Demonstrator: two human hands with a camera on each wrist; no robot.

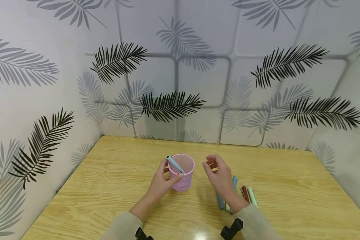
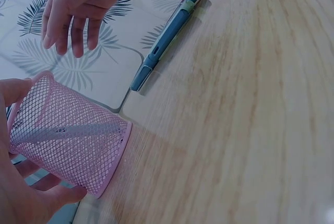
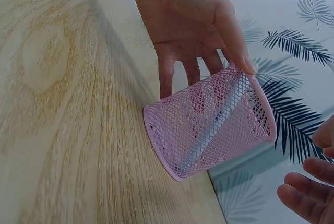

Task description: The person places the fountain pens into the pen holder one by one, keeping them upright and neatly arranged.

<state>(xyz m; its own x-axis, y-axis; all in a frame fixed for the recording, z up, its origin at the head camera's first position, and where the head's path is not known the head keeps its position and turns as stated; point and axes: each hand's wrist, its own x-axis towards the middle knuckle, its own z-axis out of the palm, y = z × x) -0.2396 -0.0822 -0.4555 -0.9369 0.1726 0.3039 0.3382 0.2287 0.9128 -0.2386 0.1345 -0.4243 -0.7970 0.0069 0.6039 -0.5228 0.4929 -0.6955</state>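
My left hand (image 1: 159,185) grips a pink mesh pen holder (image 1: 183,183) by its left side, thumb at the near rim and fingers round the far side. One light blue pen (image 1: 174,164) leans inside it, its dark-tipped end sticking out over the left rim. Through the mesh, the right wrist view shows that pen lying slantwise down to the base. To the right of the holder, apart from it, my right hand (image 1: 221,175) hovers with loosely bent fingers and nothing in them.
Several pens lie on the wooden table (image 1: 114,173) by my right forearm: a blue pen (image 1: 220,201), a dark red pen (image 1: 245,193) and a pale green pen (image 1: 252,196) among them. A leaf-patterned wall covering (image 1: 198,123) borders the table at the back.
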